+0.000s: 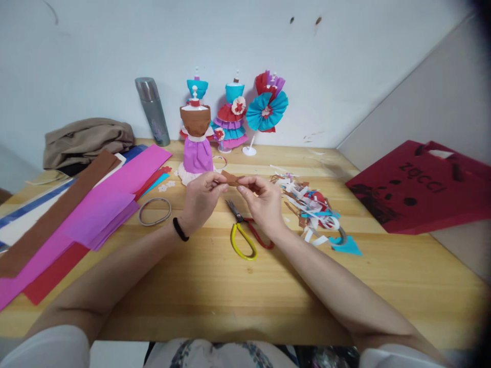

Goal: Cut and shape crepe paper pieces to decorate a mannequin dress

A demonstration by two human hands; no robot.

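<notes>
A small strip of brown paper (230,178) is pinched between my two hands above the middle of the table. My left hand (201,198), with a black band at the wrist, grips its left end. The right end is between the thumb and fingers of my right hand (264,201). Scissors (244,240) with one yellow and one red handle lie just below, their blades slightly apart and one handle partly behind my right hand. Behind my left hand stands a small dress form (197,153) with a brown top and a purple skirt.
Long coloured paper sheets (88,197) and a ring of wire (154,211) lie left. Paper scraps (312,204) and a red bag (418,189) are right. More dress forms (235,117), a grey bottle (152,111) and brown cloth (88,139) stand or lie at the back.
</notes>
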